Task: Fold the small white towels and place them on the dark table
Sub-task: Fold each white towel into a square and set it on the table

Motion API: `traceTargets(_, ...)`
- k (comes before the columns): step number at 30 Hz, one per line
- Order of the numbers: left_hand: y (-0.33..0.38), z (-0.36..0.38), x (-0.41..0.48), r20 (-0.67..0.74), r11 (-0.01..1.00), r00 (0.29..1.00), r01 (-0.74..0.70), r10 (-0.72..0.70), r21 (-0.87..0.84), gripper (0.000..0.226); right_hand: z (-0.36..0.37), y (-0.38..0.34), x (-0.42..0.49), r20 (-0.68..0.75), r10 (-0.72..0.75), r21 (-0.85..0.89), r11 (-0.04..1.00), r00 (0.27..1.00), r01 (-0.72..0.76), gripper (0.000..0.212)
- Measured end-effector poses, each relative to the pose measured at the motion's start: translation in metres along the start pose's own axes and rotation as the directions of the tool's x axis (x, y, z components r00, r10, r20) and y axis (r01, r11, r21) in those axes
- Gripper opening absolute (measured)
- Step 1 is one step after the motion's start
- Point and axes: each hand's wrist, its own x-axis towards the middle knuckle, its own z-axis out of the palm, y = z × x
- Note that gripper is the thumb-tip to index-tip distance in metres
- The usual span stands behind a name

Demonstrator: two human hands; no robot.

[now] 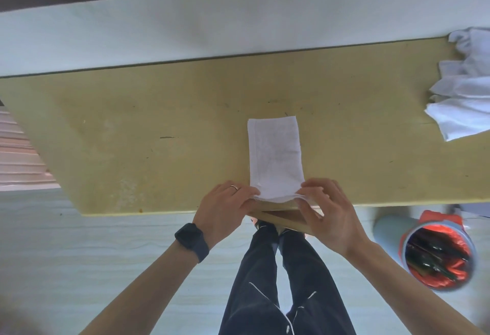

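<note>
- Towel (275,157): folded to a narrow strip, flat on worktop (159,122).
- Left hand (225,207) and right hand (328,212): each pinches a near corner.

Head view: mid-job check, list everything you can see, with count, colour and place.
folded towel: one, white, lengthwise on the table, near end at the front edge
loose towels: crumpled heap, count unclear, white, table's right end
table: one, yellowish tan, across the middle of the view
bin: one, blue-grey with red liner, on the floor to the right
trousers: one pair, dark, below the table's front edge
watch: one, black, left wrist
ring: one, pale metal, on a left finger
left grip: one, bare, pinching the folded towel's near left corner
right grip: one, bare, pinching its near right corner
</note>
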Motion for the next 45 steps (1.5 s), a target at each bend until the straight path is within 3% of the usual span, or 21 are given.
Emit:
traceTargets(1,0.003,-0.007,0.008,0.092,0.981,0.984,0.160,-0.151,-0.106,0.016,-0.004,-0.004,0.012,0.037,0.079,0.076,0.994,0.996,-0.082,0.011)
traceTargets(3,0.001,-0.016,0.026,0.190,0.898,0.936,0.340,-0.296,-0.279,0.015,-0.010,-0.010,0.040,0.136,0.303,0.213,0.921,0.943,-0.326,0.007)
traceTargets(5,-0.006,-0.021,0.049,0.173,0.849,0.924,0.382,-0.342,-0.365,0.012,-0.009,-0.009,0.069,0.219,0.481,0.287,0.800,0.849,-0.527,0.006)
traceTargets(8,-0.014,-0.023,0.086,0.161,0.790,0.906,0.421,-0.392,-0.445,0.007,0.003,0.001,0.105,0.210,0.588,0.293,0.725,0.782,-0.623,0.011)
traceTargets(14,-0.030,-0.013,0.140,0.181,0.651,0.836,0.523,-0.518,-0.551,0.017,0.031,0.014,0.141,0.078,0.689,0.249,0.686,0.720,-0.684,0.023)
traceTargets(18,-0.039,0.000,0.151,0.197,0.586,0.788,0.576,-0.583,-0.570,0.020,0.041,0.023,0.150,0.023,0.682,0.119,0.724,0.731,-0.679,0.025)
traceTargets(28,-0.038,0.008,0.153,0.067,0.675,0.785,0.570,-0.616,-0.468,0.011,0.050,0.028,0.159,-0.003,0.640,-0.098,0.765,0.769,-0.637,0.026)
traceTargets(33,-0.035,0.010,0.151,0.038,0.735,0.803,0.562,-0.595,-0.380,0.011,0.044,0.022,0.162,-0.029,0.647,-0.289,0.724,0.762,-0.626,0.032)
traceTargets(36,-0.029,0.010,0.149,0.029,0.730,0.778,0.602,-0.628,-0.324,0.022,0.041,0.021,0.158,-0.050,0.695,-0.253,0.686,0.717,-0.682,0.036)
traceTargets(40,-0.017,0.010,0.143,0.025,0.673,0.687,0.717,-0.726,-0.181,0.041,0.038,0.017,0.151,-0.066,0.737,-0.159,0.658,0.673,-0.736,0.044)
traceTargets(43,-0.010,0.011,0.147,0.067,0.633,0.642,0.765,-0.764,-0.120,0.045,0.040,0.009,0.153,-0.027,0.747,-0.194,0.648,0.664,-0.737,0.049)
traceTargets(45,-0.007,0.010,0.153,0.107,0.592,0.605,0.795,-0.789,-0.131,0.045,0.044,0.006,0.162,0.013,0.784,-0.169,0.613,0.620,-0.772,0.049)
